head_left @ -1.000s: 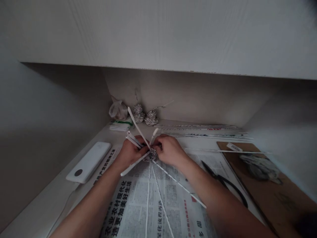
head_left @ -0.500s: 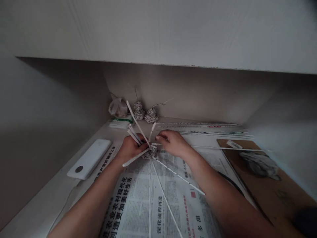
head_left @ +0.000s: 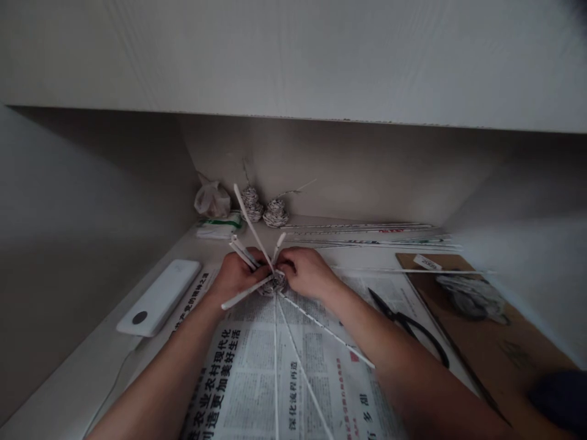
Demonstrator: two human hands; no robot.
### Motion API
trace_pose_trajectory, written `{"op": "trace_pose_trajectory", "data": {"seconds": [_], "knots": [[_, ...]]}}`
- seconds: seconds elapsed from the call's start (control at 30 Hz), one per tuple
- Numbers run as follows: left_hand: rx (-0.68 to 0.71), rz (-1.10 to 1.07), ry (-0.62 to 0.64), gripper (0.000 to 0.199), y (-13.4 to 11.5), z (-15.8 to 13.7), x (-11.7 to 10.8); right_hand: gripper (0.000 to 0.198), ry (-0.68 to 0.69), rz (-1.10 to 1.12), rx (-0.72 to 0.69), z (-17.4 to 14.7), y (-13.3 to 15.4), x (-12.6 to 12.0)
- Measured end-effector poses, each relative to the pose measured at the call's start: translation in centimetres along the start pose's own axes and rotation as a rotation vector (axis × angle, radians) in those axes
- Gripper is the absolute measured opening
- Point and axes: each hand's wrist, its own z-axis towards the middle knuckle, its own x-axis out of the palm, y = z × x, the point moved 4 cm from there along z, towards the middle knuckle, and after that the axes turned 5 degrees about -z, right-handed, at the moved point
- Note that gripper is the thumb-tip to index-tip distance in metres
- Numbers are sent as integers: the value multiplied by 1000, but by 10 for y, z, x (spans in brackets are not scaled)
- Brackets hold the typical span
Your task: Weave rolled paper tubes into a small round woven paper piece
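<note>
A small woven paper piece with rolled newspaper tubes radiating from it is held above the newspaper. My left hand is closed around its left side, with several tubes sticking up past the thumb. My right hand is closed against the right side, its fingertips pinching a paper tube close to the weave; the fingertips are partly hidden. One tube slants up and away. Thinner printed tubes fan out toward me over the newspaper.
Scissors lie beside my right forearm. A brown board with a crumpled bag is at right. Several paper tubes lie at the back. Two woven paper gourds stand behind, and a white power bank sits left.
My right hand has moved left and in against the woven piece, closing on the tube beside it. The scissors show more now. The whole view has shifted slightly.
</note>
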Motion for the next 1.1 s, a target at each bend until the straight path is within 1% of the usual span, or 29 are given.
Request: {"op": "trace_pose_trajectory", "data": {"seconds": [0.07,0.13,0.2,0.3,0.43,0.57,0.67,0.83,0.97,1.1], "knots": [[13,-25,11,19,0,0,0,18,45,88,17,2,-5,3],[9,-38,10,18,1,0,0,16,83,167,65,3,-11,6],[-6,-44,1,17,5,0,0,14,90,177,89,4,-13,8],[-25,-65,-4,19,8,0,0,14,59,90,49,3,-10,7],[-53,-102,4,20,9,0,-1,17,26,-36,-57,1,-3,6],[-85,-92,-32,18,8,0,-2,18,16,-118,-151,0,0,5],[-88,-84,-36,17,7,0,-2,18,17,-183,-188,0,1,5],[-93,-46,-44,18,6,1,-4,22,32,-365,-233,-1,6,6],[-87,-14,-40,16,4,1,-4,23,65,-486,-255,-2,12,10],[-86,38,-49,16,2,0,-3,18,74,-543,-252,-2,15,12]]}}
